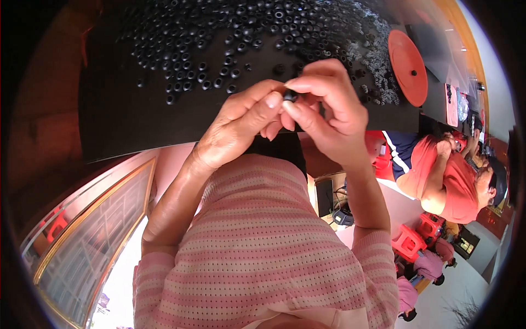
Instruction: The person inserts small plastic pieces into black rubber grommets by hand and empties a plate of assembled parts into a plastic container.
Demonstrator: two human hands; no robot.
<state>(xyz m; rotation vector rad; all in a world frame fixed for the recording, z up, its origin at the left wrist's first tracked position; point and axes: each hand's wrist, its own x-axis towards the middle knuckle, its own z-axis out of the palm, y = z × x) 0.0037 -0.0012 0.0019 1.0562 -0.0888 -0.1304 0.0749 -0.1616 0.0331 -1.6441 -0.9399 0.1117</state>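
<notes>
Overhead, black table with rings

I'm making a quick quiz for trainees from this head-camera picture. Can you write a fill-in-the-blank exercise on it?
1. Both hands, the left hand and the right hand, pinch one small ____ ring-shaped part between their fingertips.
2. Many loose small ring-shaped parts lie scattered on the ____ table top.
3. The round flat disc on the table is ____.

Missing words: black; black; red
</notes>
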